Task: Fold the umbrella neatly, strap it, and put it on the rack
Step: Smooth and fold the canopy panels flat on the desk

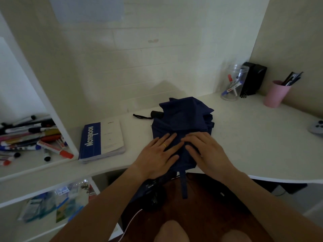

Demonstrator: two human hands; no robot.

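A: Start with the biggest thing. Where does everything sit?

B: On the white desk (244, 137), which runs out beyond both hands. The navy umbrella (181, 123) lies collapsed on it, directly under and ahead of the hands, its canopy still loose and rumpled. Its black handle (157, 114) pokes out past the left hand's fingertips, and the closure strap (184, 184) hangs off the desk edge, below the wrists.

A: And the hands themselves?

B: The left hand (157, 154) lies flat on the cloth, fingers straight and spread, pressing rather than gripping. The right hand (204, 151) is just beside it, also on the cloth; its fingers bend a little at the tips, as though tucking a pleat, but I see no real pinch.

A: So which step is this?

B: Folding, I'd judge: smoothing the panels. Strapping has not begun.

A: What does the next move need?

B: Probably rolling the flattened fabric tightly round the shaft, then reaching down below the hands for that strap. A notebook (102, 141) lies out to the left of the left hand; a pink cup (276, 94) stands far beyond the right.
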